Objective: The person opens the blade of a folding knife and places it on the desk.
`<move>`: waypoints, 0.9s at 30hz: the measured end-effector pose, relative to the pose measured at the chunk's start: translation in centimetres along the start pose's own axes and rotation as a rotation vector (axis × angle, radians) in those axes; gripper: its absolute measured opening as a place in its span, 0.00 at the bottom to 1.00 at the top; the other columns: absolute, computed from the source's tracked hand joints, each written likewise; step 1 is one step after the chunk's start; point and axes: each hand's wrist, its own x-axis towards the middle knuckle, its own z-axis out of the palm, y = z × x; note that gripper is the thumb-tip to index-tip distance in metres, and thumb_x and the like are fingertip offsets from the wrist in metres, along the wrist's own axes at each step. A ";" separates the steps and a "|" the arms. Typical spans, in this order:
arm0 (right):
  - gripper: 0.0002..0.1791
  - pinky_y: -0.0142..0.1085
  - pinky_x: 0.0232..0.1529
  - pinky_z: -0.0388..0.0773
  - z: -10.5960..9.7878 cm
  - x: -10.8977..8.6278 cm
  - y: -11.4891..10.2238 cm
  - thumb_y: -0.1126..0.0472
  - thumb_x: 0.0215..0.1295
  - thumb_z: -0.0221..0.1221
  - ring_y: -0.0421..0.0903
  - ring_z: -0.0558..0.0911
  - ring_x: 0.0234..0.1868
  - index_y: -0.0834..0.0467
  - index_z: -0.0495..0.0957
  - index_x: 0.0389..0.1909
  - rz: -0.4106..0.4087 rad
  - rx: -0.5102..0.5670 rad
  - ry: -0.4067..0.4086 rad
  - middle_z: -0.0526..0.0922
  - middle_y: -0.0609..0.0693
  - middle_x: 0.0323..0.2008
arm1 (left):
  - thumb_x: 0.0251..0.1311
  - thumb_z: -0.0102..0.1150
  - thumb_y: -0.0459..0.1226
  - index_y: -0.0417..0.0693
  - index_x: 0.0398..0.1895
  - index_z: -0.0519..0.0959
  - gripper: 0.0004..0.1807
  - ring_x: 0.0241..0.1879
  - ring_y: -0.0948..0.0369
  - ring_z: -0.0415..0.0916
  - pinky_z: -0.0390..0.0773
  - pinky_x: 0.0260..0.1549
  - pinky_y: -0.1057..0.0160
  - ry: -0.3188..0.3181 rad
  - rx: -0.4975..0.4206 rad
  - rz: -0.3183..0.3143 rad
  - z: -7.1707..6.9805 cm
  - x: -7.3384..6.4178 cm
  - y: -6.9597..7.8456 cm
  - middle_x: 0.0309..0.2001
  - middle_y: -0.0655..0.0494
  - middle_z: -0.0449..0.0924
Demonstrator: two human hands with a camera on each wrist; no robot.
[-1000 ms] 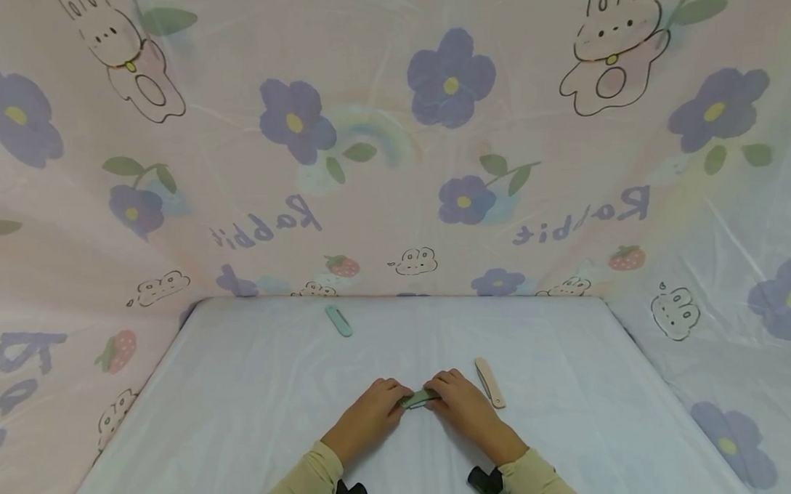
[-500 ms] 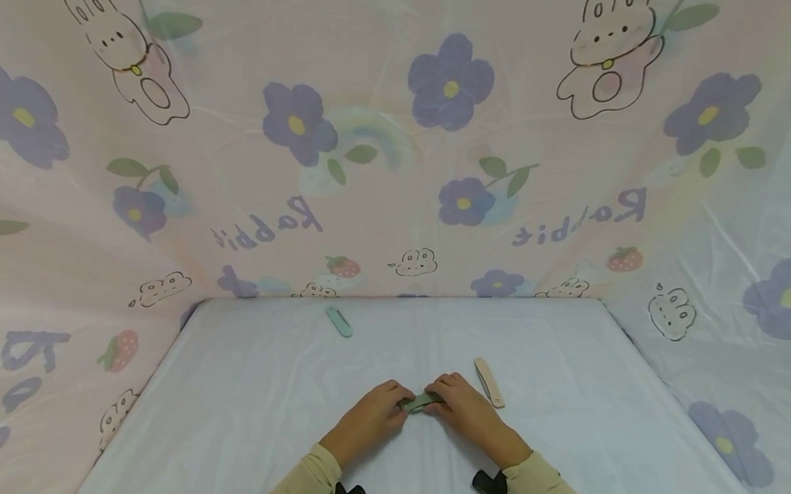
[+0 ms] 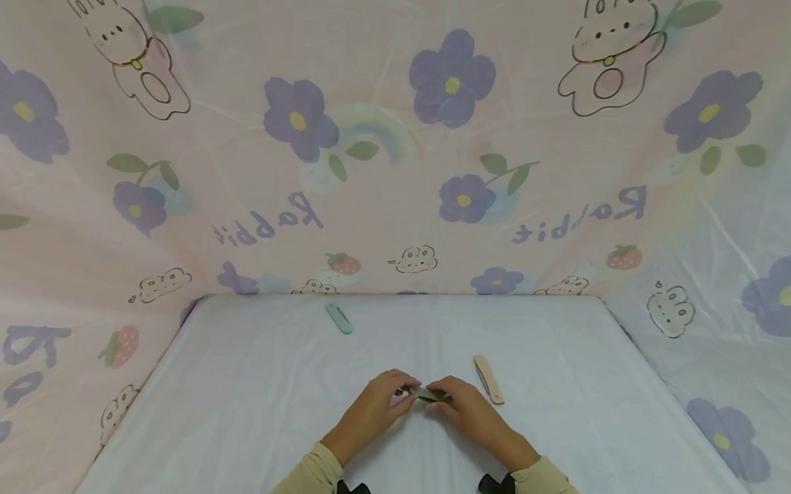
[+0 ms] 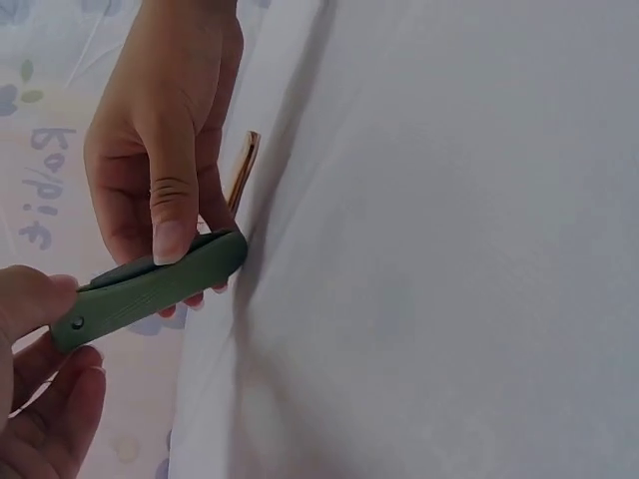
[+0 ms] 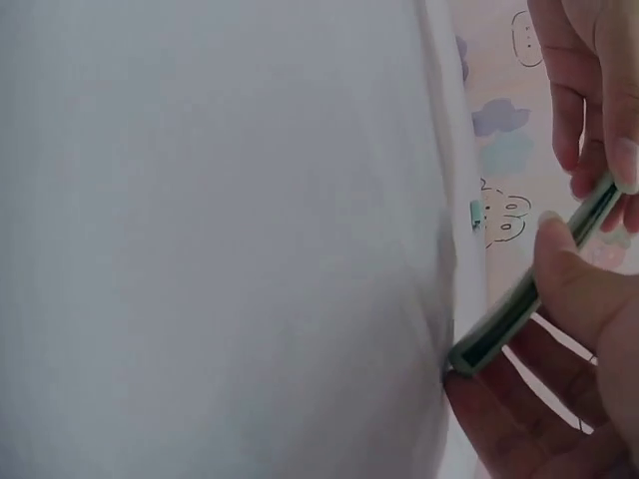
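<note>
Both hands hold a green folding knife (image 3: 428, 395) between them, in the middle of the head view. My left hand (image 3: 373, 406) pinches the end with the rivet, thumb on one side and fingers on the other. The other end is gripped by my right hand (image 3: 471, 408), whose thumb presses on the dark upper edge in the left wrist view. The knife (image 4: 160, 294) looks folded there, a dark green strip lying along its handle. Seen from the right wrist, a long dark slot runs along the knife (image 5: 499, 324). Fingers hide both ends in the head view.
A beige folding knife (image 3: 489, 380) lies just right of my right hand. Farther back on the white-covered table (image 3: 244, 398), towards the left, lies a mint-green one (image 3: 338, 318). A printed curtain (image 3: 380, 182) encloses the back and sides.
The green knife has turned in the hands and now slopes down to the right. My left hand has risen a little; my right has shifted slightly right. The other two knives lie still.
</note>
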 end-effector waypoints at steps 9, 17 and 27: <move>0.11 0.30 0.40 0.79 -0.4 0.1 -1.6 0.58 0.65 0.56 0.42 0.81 0.40 0.58 0.77 0.45 0.130 0.332 0.019 0.80 0.49 0.41 | 0.61 0.58 0.36 0.50 0.49 0.76 0.13 0.43 0.68 0.75 0.76 0.42 0.70 0.108 -0.149 0.037 -0.4 0.3 1.3 0.45 0.57 0.79; 0.10 0.31 0.38 0.78 0.2 0.3 -2.5 0.57 0.63 0.59 0.40 0.79 0.39 0.57 0.78 0.42 0.143 0.308 -0.077 0.81 0.44 0.38 | 0.58 0.58 0.28 0.47 0.45 0.78 0.12 0.42 0.69 0.76 0.76 0.42 0.71 0.071 -0.200 -0.044 0.4 0.1 1.4 0.42 0.59 0.80; 0.14 0.30 0.33 0.73 1.4 -0.3 -3.5 0.60 0.55 0.66 0.39 0.74 0.34 0.60 0.78 0.42 0.107 0.159 -0.206 0.76 0.45 0.34 | 0.60 0.57 0.29 0.45 0.44 0.78 0.10 0.42 0.63 0.77 0.77 0.42 0.69 0.004 -0.173 -0.112 0.9 -0.7 0.8 0.43 0.57 0.79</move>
